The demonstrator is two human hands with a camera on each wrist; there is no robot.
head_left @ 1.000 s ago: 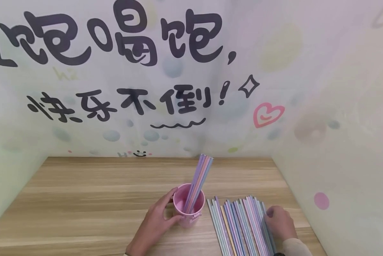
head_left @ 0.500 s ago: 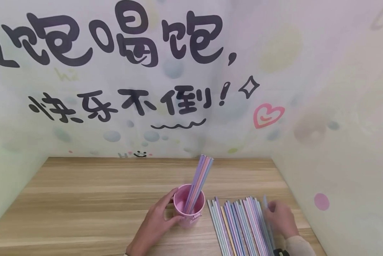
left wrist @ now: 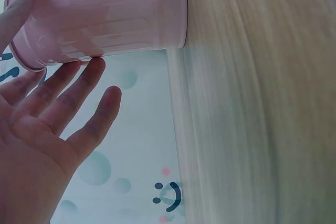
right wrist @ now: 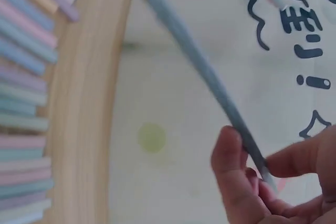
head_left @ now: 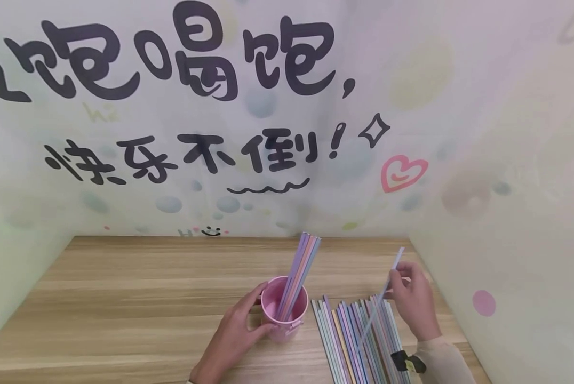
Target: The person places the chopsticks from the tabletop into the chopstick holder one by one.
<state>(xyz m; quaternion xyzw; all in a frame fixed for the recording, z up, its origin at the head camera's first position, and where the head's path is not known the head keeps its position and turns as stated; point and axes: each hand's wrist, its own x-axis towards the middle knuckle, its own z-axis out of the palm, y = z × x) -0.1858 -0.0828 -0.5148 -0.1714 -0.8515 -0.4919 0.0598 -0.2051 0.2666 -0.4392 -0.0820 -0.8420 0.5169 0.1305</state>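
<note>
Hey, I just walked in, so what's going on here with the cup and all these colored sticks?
A person's left hand holds a pink cup upright on the wooden table. A few sticks lean in it. Their right hand pinches a single blue stick near one end, slanted and not in the cup. Many more pastel sticks lie side by side on the table, right of the cup.

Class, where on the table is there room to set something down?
The widest bare patch of the table lies left of the left hand and pink cup, reaching the back wall. A narrower patch separates that wall from the row of sticks. Right of the cup it is crowded: the right hand holds another stick above that row.
</note>
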